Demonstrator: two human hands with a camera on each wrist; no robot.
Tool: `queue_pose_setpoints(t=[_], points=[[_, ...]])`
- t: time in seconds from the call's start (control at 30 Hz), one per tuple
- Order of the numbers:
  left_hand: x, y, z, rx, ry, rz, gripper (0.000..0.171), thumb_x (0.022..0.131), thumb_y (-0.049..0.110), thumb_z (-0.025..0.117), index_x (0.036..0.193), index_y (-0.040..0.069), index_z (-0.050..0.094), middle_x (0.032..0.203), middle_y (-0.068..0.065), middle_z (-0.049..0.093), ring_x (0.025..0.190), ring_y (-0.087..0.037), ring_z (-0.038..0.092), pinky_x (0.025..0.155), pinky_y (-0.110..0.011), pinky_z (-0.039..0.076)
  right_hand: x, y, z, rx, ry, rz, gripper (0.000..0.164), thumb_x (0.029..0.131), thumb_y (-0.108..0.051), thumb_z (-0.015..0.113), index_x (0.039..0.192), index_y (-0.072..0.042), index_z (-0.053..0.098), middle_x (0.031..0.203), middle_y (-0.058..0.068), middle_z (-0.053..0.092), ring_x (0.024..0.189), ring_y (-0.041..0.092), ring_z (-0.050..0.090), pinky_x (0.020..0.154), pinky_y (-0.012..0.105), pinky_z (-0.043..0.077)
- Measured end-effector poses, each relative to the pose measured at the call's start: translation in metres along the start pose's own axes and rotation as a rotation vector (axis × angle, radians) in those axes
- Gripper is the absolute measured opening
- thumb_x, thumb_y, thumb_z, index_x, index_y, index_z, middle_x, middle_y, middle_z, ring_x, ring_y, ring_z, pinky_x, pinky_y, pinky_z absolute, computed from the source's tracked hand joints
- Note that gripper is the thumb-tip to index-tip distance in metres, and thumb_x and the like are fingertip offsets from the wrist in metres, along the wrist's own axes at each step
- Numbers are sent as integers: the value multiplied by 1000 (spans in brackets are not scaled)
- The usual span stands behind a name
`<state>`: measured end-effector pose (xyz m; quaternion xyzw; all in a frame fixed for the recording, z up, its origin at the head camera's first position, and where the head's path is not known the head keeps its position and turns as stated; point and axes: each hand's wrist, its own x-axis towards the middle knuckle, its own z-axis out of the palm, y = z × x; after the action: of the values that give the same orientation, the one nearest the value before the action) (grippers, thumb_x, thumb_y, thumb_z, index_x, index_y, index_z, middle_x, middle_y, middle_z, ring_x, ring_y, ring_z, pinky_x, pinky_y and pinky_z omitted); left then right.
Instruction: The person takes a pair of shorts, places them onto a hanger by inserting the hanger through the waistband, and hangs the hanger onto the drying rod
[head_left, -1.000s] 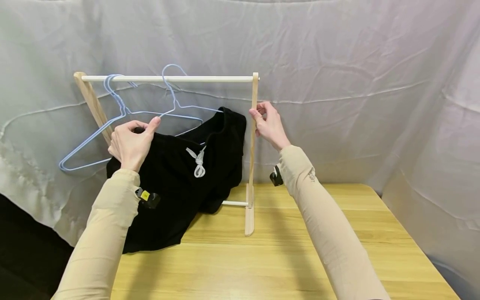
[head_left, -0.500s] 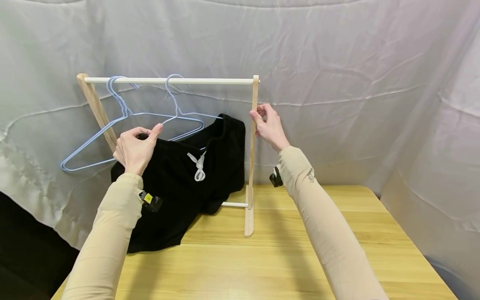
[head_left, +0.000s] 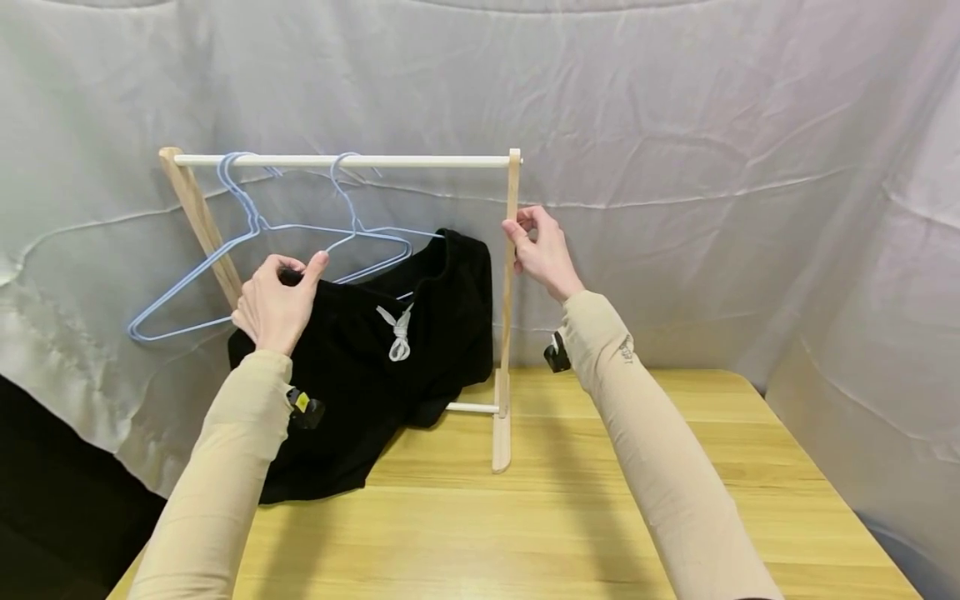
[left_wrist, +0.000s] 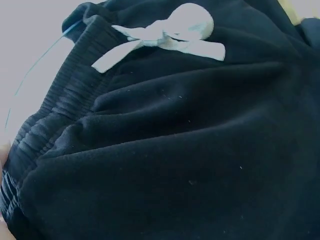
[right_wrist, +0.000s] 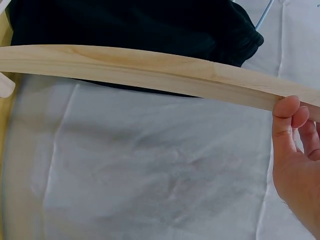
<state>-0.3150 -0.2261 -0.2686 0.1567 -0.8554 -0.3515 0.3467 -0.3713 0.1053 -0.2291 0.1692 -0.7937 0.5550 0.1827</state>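
Note:
Black shorts (head_left: 442, 333) with a white drawstring bow (head_left: 400, 333) hang by their elastic waistband on a light-blue hanger (head_left: 352, 218). This hanger's hook lies over the rack's white rail (head_left: 435, 162). At the left end of the waistband, my left hand (head_left: 277, 304) pinches the cloth at the hanger's shoulder, thumb on top. Close up in the left wrist view, the gathered waistband (left_wrist: 65, 102) fills the left side, with only slivers of fingers at the edge. My right hand (head_left: 546, 254) grips the rack's right wooden post (right_wrist: 150, 70) between thumb and fingers.
More light-blue hangers (head_left: 180, 292) hang on the rail's left part, close together. The rack's left post (head_left: 197, 208) leans behind them. Below is a wood-grain table (head_left: 600, 467); a grey curtain (head_left: 712, 167) hangs behind. The post's foot (head_left: 502, 442) rests on the table.
A second ago the hanger's hook stood above the rail; it has come down onto it, with my left hand and the shorts lowering too. My right hand stays on the post.

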Motion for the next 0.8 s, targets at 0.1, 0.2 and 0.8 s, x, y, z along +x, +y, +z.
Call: queue_pose_setpoints(t=[0.1,0.2,0.8], points=[[-3,2,4,17,-5,-10,72,85,79,52,123,19,59,130,-11,67,110,-48,60,88,-59,35,-1,1,-1,6,-4,3,34,103,-22,58,122,5,54,97,3,51,50,6,49,50,21,47],[-7,3,8,51,8,15,73,89,76,48,133,17,50,132,-15,61,101,-54,58,86,-61,36,-2,2,-2,-1,-11,5,36,104,-24,56,125,4,54,103,6,54,53,8,49,49,18,44],[-58,-1,22,93,176,415,68,101,53,46,153,14,29,162,-19,13,154,-39,4,122,-59,8,-52,3,-27,128,-72,-27,50,106,-17,47,150,1,30,160,21,30,142,37,42,108,51,45]])
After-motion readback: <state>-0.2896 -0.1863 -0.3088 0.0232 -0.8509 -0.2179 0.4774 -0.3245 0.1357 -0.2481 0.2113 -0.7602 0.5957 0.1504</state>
